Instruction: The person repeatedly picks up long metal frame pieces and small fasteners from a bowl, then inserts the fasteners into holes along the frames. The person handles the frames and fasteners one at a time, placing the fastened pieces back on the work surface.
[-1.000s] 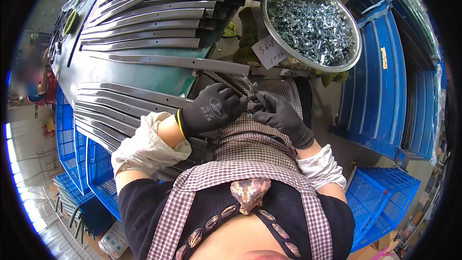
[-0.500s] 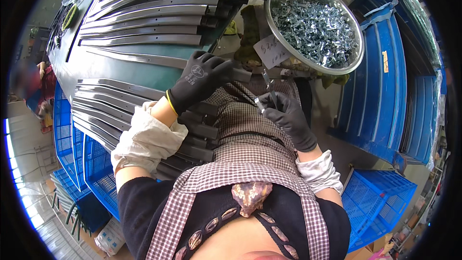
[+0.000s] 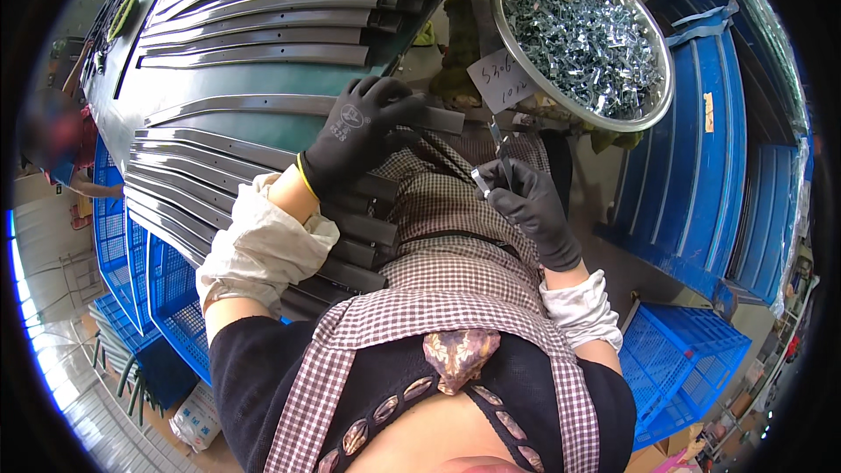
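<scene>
At green table (image 3: pixel 263 81), left fingers (image 3: pixel 391 92) grip smooth dark strip (image 3: pixel 254 104) (gently curved); right fingers (image 3: pixel 517 203) pinch shiny metal piece (image 3: pixel 479 181).

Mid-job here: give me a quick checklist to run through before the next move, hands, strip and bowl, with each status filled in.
1. Left hand on the dark strip: ok, fingers curled over it near its right end.
2. Right hand holding the small silver piece: ok, it sticks out at the fingertips.
3. Silver piece touching the strip: not ok, a gap shows between them.
4. Slim dark piece in the right hand identified: cannot tell, the glove partly covers it.
5. Supply of metal pieces: ok, plenty in the bowl.
6. Firmness of both grips: cannot tell.
</scene>
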